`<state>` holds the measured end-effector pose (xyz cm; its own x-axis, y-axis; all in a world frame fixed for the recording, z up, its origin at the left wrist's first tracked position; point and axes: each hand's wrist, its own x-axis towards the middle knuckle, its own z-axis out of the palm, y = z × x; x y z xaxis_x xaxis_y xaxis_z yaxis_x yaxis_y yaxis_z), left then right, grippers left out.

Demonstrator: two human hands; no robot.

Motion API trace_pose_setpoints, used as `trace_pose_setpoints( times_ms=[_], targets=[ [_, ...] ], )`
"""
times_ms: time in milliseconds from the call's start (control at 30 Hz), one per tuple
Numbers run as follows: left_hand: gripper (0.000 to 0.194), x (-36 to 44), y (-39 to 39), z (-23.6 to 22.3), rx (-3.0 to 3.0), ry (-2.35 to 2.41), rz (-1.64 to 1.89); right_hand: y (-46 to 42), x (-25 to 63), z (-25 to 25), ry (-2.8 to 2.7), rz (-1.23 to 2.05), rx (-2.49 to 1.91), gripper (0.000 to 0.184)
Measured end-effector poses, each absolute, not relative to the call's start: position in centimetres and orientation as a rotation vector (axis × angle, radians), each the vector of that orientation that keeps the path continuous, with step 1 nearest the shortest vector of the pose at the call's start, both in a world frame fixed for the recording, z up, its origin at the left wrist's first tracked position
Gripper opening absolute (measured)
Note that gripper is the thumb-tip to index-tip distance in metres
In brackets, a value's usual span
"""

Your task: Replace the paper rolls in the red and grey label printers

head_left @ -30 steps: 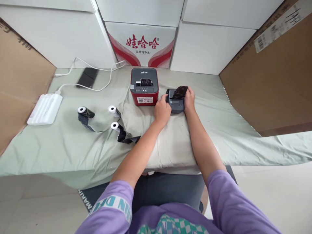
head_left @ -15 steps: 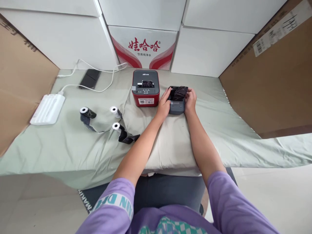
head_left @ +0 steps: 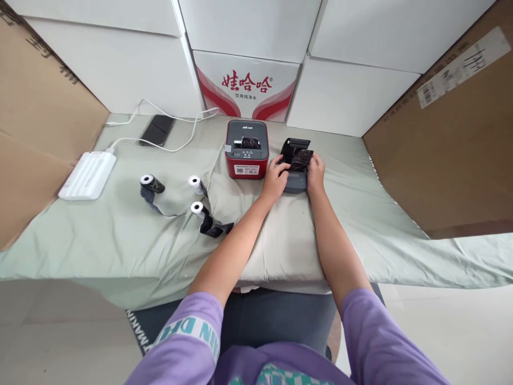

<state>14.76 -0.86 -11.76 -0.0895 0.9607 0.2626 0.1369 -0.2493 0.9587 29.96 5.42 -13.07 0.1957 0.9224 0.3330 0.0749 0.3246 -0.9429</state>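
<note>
Item, dark device: it sat on the green cloth in front of you, to the right of the red printer, its lid raised at the far side. A dark strip lay across the opening, its end by your right fingers.

Item, your left hand: fingers bent, set along the device's left side and over the near edge of the opening, apparently to steady the body. Whether they pressed firmly, you could not tell from this view.

Item, your right hand: fingers partly curled at the device's right side, tips at the strip's end. Whether they pinched the strip or merely touched it was hidden. The two hands faced each other, likely so that the device could not slide on loose cloth.

Item, red printer: upright, a dark paper piece at its top slot.

Item, three paper rolls: one roll at the left, one farther right, one nearest you, dark tails trailing; they lay apart, presumably leaving room for your forearms.

Item, phone and white power block, at the far left, a white cable plugged into the block.
</note>
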Motion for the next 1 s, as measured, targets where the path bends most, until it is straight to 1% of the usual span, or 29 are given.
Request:
trace_pose_setpoints(
  times_ms=[133, 300, 400, 533, 667, 767, 867, 1000],
  targets=[
    [0.025, 14.7, -1.3, -11.6, 1.498, 1.236, 1.486, 5.1, 29.8, -12.7, -1.255, 0.679, -1.185, 0.027],
    [0.027, 14.5, -1.7, -11.3, 1.504, 1.246, 1.538, 4.2, 29.6, -11.3, -1.461, 0.535, -1.389, 0.020],
    [0.027, 14.6, -1.7, -11.1, 1.440, 1.243, 1.548, 3.4, 29.8, -10.1, -1.580, 0.525, -1.455, 0.019],
    [0.026, 14.9, -1.7, -11.1, 1.398, 1.227, 1.576, 3.2, 30.4, -8.4, -1.835, 0.534, -1.582, 0.029],
    [0.025, 15.2, -1.6, -11.2, 1.351, 1.266, 1.600, 3.9, 30.1, -6.2, -2.052, 0.520, -1.834, 0.038],
    [0.025, 15.4, -1.4, -11.3, 1.301, 1.322, 1.558, 4.3, 28.8, -4.5, -2.145, 0.475, -2.037, 0.041],
    [0.021, 15.4, -1.3, -11.3, 1.293, 1.338, 1.516, 4.3, 27.3, -3.6, -2.176, 0.396, -2.182, 0.040],
    [0.018, 15.3, -1.3, -11.1, 1.325, 1.360, 1.490, 4.1, 26.8, -3.5, -2.187, 0.326, -2.194, 0.038]
  ],
)
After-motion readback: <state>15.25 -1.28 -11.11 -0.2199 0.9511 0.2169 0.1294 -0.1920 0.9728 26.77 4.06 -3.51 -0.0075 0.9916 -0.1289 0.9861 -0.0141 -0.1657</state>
